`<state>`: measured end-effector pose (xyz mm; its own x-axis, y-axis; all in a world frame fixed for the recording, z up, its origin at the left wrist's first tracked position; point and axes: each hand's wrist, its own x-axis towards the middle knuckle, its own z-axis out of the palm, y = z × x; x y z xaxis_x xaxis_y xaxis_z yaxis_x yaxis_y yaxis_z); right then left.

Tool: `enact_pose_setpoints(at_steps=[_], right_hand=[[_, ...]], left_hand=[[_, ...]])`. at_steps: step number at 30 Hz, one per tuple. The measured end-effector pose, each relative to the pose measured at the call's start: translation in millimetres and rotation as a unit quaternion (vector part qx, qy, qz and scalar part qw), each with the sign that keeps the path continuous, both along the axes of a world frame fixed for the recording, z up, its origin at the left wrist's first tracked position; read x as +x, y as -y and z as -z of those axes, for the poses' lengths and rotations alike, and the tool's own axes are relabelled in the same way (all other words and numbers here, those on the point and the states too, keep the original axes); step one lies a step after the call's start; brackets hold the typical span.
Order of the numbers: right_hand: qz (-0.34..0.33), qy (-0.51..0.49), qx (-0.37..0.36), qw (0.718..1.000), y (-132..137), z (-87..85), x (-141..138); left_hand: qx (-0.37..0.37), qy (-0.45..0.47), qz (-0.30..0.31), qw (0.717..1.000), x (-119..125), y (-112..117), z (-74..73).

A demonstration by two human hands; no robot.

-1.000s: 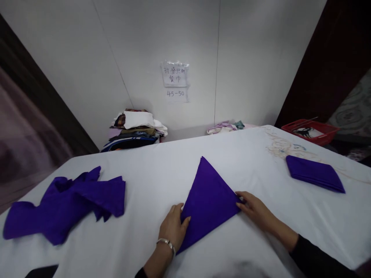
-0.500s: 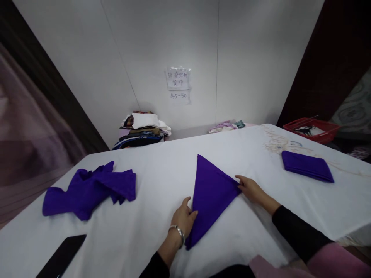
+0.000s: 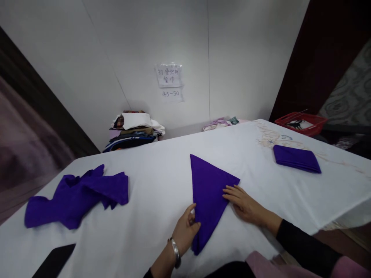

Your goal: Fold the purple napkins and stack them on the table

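A purple cloth napkin (image 3: 210, 185), folded into a triangle, lies flat on the white tablecloth in front of me. My right hand (image 3: 245, 202) rests on its right edge, fingers stretched out over the fabric. At the lower left edge, my left hand (image 3: 185, 229) touches the napkin, its thumb and forefinger apart and the other fingers curled. Left of it lies a crumpled purple cloth (image 3: 78, 197). A purple cloth folded into a rectangle (image 3: 297, 158) lies on the far right.
The white tablecloth (image 3: 156, 181) covers a table against a wall. A black flat object (image 3: 55, 260) lies front left. Beyond the table's far edge are a pile of folded clothes (image 3: 135, 129) and lilac cloths (image 3: 218, 123). A red basket (image 3: 314, 125) stands back right.
My right hand has left the napkin's right corner and now lies flat lower on its right edge. The corner now shows, lying flat. My left hand stays at the left edge.
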<state>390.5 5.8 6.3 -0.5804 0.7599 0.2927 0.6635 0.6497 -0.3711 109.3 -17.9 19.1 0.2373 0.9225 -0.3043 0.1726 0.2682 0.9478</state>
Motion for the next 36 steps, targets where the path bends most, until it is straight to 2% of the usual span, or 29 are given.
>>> enact_pose_setpoints(at_steps=[3,6,10,15,20,23,26,28,32,34,36], right_hand=[[-0.011,0.006,-0.014,1.000,0.6,-5.1,-4.4],[-0.027,0.010,-0.025,0.999,0.0,-7.6,-9.4],[-0.010,-0.013,-0.019,1.000,-3.8,-2.1,-12.6],[0.010,-0.048,-0.028,0.998,-12.7,4.5,-9.7],[0.002,-0.089,-0.092,0.992,-12.7,-0.3,-6.5],[0.011,-0.106,-0.161,0.981,-11.7,-8.9,-7.0],[0.013,-0.129,-0.216,0.968,-13.7,-18.3,-9.2],[0.015,-0.141,-0.237,0.961,-16.4,-22.4,-10.5],[0.032,-0.150,-0.265,0.952,-22.4,-25.9,-12.1],[0.037,-0.157,-0.277,0.947,-25.2,-27.4,-12.7],[0.043,-0.168,-0.284,0.943,-27.6,-28.7,-12.2]], left_hand=[[-0.048,0.086,0.025,0.995,5.8,2.9,-5.6],[-0.082,0.141,0.015,0.986,10.9,0.7,-11.0],[-0.117,0.195,-0.018,0.974,14.9,-1.6,-23.9],[-0.166,0.214,-0.020,0.962,14.8,2.8,-42.9],[-0.165,0.220,-0.026,0.961,2.7,4.3,-52.8],[-0.165,0.230,0.028,0.959,-5.7,-0.6,-53.6],[-0.145,0.211,0.090,0.962,-9.3,-9.4,-51.0],[-0.120,0.180,0.107,0.970,-9.3,-16.2,-50.2],[-0.070,0.052,0.080,0.993,-7.7,-32.3,-59.2],[-0.024,-0.022,0.052,0.998,-6.9,-43.8,-66.8],[0.029,-0.052,0.028,0.998,-5.9,-59.2,-71.7]])
